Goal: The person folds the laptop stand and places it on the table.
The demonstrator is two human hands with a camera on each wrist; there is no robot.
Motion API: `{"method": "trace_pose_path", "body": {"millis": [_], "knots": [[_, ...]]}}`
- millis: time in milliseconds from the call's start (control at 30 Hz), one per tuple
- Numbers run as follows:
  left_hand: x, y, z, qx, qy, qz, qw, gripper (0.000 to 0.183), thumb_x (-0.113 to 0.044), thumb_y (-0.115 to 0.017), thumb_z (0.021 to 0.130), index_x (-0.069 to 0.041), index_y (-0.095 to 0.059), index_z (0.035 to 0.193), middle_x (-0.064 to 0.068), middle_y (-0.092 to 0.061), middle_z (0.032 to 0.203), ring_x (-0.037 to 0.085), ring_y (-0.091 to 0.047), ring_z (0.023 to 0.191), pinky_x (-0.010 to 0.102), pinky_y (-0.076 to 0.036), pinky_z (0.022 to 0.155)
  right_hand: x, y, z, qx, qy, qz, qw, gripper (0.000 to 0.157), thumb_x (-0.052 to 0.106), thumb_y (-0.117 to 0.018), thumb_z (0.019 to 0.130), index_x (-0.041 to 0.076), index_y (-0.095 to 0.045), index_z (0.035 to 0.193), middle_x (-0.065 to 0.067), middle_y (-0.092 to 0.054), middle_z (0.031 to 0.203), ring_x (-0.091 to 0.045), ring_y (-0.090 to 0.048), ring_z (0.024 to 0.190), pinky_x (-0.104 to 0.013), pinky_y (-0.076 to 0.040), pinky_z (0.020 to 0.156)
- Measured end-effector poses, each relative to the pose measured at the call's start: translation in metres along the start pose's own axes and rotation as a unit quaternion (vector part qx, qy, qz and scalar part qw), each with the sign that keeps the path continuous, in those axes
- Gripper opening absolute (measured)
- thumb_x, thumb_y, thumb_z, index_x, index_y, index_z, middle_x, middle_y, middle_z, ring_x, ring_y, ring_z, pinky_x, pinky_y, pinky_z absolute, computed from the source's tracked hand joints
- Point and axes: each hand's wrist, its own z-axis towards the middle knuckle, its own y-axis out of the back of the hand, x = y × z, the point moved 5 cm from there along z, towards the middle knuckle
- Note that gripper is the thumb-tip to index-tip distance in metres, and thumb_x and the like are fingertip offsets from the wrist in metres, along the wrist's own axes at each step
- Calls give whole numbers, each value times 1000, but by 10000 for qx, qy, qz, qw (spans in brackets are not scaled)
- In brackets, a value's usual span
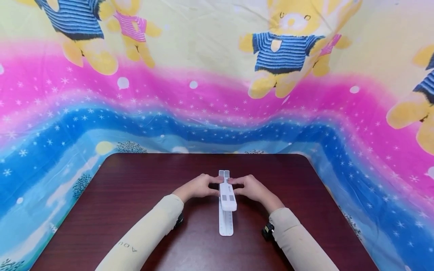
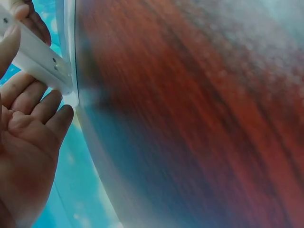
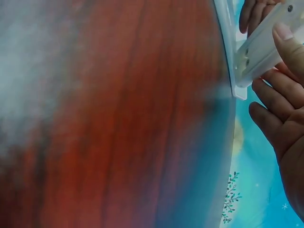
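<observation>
A white folding laptop stand (image 1: 228, 199) with grey pads stands lengthwise at the middle of the table. Its long bottom bars lie flat on the wood, while the upper section is tilted up at the near end. From the left side my left hand (image 1: 202, 186) grips the upper section, thumb near the top and fingers lower. My right hand (image 1: 252, 187) holds the same section from the right in a mirrored way. In the left wrist view the stand's white arm (image 2: 40, 59) passes between thumb and fingers. The right wrist view also shows the thumb on the arm (image 3: 261, 50).
The dark red-brown wooden table (image 1: 142, 169) has rounded far corners. A curtain (image 1: 203, 94) printed with bears, snowflakes and coloured bands hangs behind and beside it. Black wrist cameras, one of them plain at the right cuff (image 1: 268, 231), sit on the pale sleeves.
</observation>
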Motion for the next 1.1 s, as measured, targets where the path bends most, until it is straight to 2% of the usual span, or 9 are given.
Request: {"method": "trace_pose_path", "body": {"millis": [300,500,733,1100], "knots": [[-4,-4,0,57,-165,360,9992,65,-44,-80,88,-25,-58,146,-1,-53,151,13,-49,140,35,-46,112,5,-4,-3,235,328,-508,9979,56,35,-82,87,23,-65,139,1,-64,140,-16,-59,131,-38,-54,102],[-10,-8,-1,105,-348,967,9946,66,-42,-82,87,-21,-59,145,0,-53,152,14,-50,140,32,-46,111,13,-8,-6,406,438,-1114,9920,64,37,-83,86,21,-60,144,0,-58,148,-18,-55,136,-39,-52,106],[-17,-10,-2,87,-383,1517,9876,67,-43,-83,85,-22,-61,144,1,-53,152,16,-53,138,32,-46,111,18,-13,-10,463,394,-1773,9823,67,41,-82,87,22,-58,146,0,-55,151,-19,-55,137,-40,-50,108],[-18,-14,-2,-46,-368,1862,9818,68,-44,-85,82,-23,-63,142,-1,-53,152,16,-54,136,32,-48,109,24,-18,-14,406,569,-2158,9739,67,39,-84,85,20,-60,145,-1,-54,152,-23,-54,137,-42,-50,108]]}}
